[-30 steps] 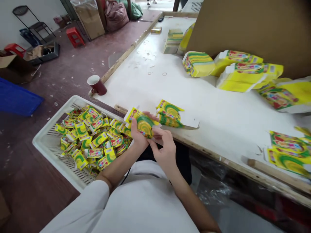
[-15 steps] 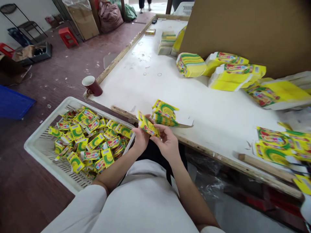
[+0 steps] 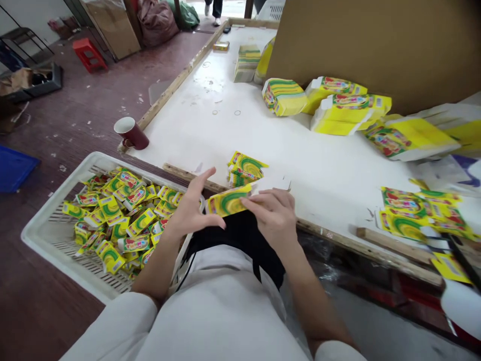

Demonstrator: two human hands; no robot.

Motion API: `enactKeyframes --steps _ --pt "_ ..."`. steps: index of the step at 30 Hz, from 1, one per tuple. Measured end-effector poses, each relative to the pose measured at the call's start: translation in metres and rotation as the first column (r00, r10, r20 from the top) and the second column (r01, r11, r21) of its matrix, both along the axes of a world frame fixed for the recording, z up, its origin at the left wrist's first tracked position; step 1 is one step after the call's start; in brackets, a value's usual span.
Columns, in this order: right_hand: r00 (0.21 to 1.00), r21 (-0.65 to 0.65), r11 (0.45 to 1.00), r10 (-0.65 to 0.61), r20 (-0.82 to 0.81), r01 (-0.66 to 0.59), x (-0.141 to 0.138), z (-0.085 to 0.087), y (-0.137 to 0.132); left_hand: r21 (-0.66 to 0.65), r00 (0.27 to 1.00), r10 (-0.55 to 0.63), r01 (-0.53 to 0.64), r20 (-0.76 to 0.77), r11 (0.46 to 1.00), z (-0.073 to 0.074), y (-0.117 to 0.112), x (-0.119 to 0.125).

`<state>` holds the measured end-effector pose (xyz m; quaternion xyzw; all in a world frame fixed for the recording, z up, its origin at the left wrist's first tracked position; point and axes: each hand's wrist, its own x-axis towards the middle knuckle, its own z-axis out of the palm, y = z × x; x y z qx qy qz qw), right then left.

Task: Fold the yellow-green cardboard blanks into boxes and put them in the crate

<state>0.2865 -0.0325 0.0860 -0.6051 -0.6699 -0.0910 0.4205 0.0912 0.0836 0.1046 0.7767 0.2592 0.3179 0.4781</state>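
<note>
My right hand (image 3: 276,215) pinches the right end of a yellow and green cardboard carton (image 3: 227,201), held over my lap at the table's front edge. Left of that carton, my left hand (image 3: 193,210) is open, thumb and fingers spread apart, with nothing in it. Just beyond the carton, a small pile of flat yellow cartons (image 3: 246,168) lies on the white table (image 3: 180,135). Beneath and left of my left hand stands a white plastic basket (image 3: 47,238) full of small yellow boxes (image 3: 141,223).
A maroon mug (image 3: 131,134) stands on the table's left corner. Bundles of yellow cartons (image 3: 347,115) line the tall brown cardboard (image 3: 361,45). More flat cartons (image 3: 406,215) lie at right, near a wooden strip (image 3: 394,244). Someone's legs (image 3: 214,10) show at the doorway.
Both hands were on a small carton; now my left hand is off to the left and open, while my right hand alone holds a carton. The view has shifted slightly right.
</note>
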Motion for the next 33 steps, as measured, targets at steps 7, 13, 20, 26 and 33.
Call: enactKeyframes --steps 7,13,20,26,33 --pt "0.842 -0.040 0.998 -0.070 -0.535 0.057 -0.022 -0.006 0.002 0.113 0.926 0.005 0.041 -0.379 0.993 -0.013 -0.018 0.019" --pt "0.092 -0.130 0.850 -0.097 -0.991 -0.510 -0.030 -0.018 0.012 0.315 0.937 -0.067 0.182 -0.342 0.931 -0.027 -0.026 0.020" --pt "-0.002 -0.085 0.893 -0.095 -0.995 -0.442 -0.037 -0.025 0.009 0.341 0.897 -0.054 0.221 -0.438 0.914 -0.022 -0.027 0.015" --pt "0.095 -0.111 0.869 -0.074 -0.993 -0.483 -0.036 -0.034 0.007 0.230 0.853 -0.206 0.348 -0.479 0.909 -0.020 -0.026 0.017" --pt "0.663 -0.209 0.885 0.139 -0.735 -0.417 -0.034 -0.033 -0.003 0.197 0.919 -0.158 0.241 -0.360 0.950 -0.041 -0.026 0.019"
